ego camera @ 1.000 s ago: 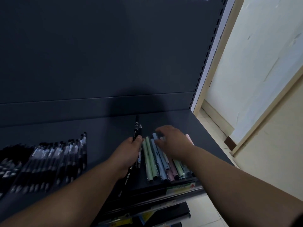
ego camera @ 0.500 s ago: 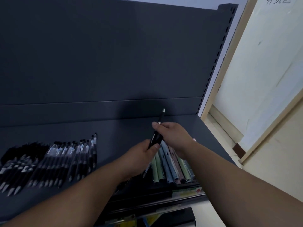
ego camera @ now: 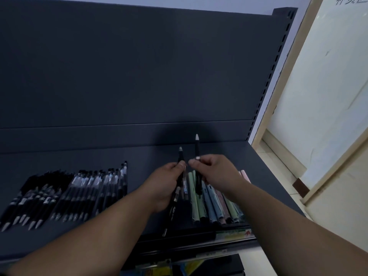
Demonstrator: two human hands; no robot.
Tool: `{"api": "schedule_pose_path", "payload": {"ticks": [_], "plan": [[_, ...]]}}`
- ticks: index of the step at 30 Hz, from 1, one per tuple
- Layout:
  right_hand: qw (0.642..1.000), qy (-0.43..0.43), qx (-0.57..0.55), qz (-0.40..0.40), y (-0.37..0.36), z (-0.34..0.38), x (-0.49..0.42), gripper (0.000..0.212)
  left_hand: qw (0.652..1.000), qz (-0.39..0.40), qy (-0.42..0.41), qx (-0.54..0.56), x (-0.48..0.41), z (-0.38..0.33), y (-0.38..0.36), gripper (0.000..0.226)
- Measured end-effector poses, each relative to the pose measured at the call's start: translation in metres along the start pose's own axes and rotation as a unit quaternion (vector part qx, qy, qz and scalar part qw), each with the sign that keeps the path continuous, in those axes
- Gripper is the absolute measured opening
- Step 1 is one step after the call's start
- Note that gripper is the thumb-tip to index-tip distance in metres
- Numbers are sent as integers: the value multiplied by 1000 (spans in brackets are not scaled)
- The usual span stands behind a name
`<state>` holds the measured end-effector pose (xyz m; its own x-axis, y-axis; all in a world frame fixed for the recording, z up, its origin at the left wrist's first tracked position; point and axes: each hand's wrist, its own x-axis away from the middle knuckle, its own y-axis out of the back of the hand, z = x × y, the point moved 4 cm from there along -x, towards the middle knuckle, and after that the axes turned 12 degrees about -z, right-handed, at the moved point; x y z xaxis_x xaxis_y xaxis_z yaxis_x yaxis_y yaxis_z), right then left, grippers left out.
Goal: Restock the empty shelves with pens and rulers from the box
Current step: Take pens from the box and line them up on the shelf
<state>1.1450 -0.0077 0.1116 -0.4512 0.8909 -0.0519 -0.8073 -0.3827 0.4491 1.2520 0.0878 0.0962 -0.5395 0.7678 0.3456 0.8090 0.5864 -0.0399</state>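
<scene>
My left hand (ego camera: 162, 188) grips a few black pens (ego camera: 180, 156) above the dark shelf (ego camera: 151, 154), their tips pointing away from me. My right hand (ego camera: 217, 173) pinches a single black pen (ego camera: 197, 145) beside them, held upright with its pale tip up. Under my right hand lies a row of pastel green, blue and pink pens (ego camera: 213, 200) near the shelf's front edge. A large batch of black pens (ego camera: 65, 194) lies in a row on the shelf's left part. No rulers and no box show in view.
The shelf's dark back panel (ego camera: 139, 66) rises behind. A price strip (ego camera: 233, 234) runs along the front edge, with a lower shelf beneath. To the right are a slotted upright (ego camera: 272, 68), a pale wall and a tiled floor (ego camera: 282, 168).
My right hand left the pastel pens, took one black pen from the bunch in my left hand, and now holds it apart and upright. The view tilted up.
</scene>
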Motion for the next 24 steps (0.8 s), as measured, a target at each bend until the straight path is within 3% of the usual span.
{"api": "schedule_pose_path", "payload": {"ticks": [7,14,20,24], "plan": [[974,-147,-167,29,-17,-14,-1,30,997,65,31,25,1,8,-4,18],[995,-96,-37,1,-11,-15,-12,34,996,-5,3,94,-2,-3,3,28],[977,-115,-174,52,-25,-7,3,24,974,-53,-20,218,-8,-30,25,23],[990,-41,-112,68,-39,13,18,21,957,-55,-19,283,-9,-36,39,25]]}}
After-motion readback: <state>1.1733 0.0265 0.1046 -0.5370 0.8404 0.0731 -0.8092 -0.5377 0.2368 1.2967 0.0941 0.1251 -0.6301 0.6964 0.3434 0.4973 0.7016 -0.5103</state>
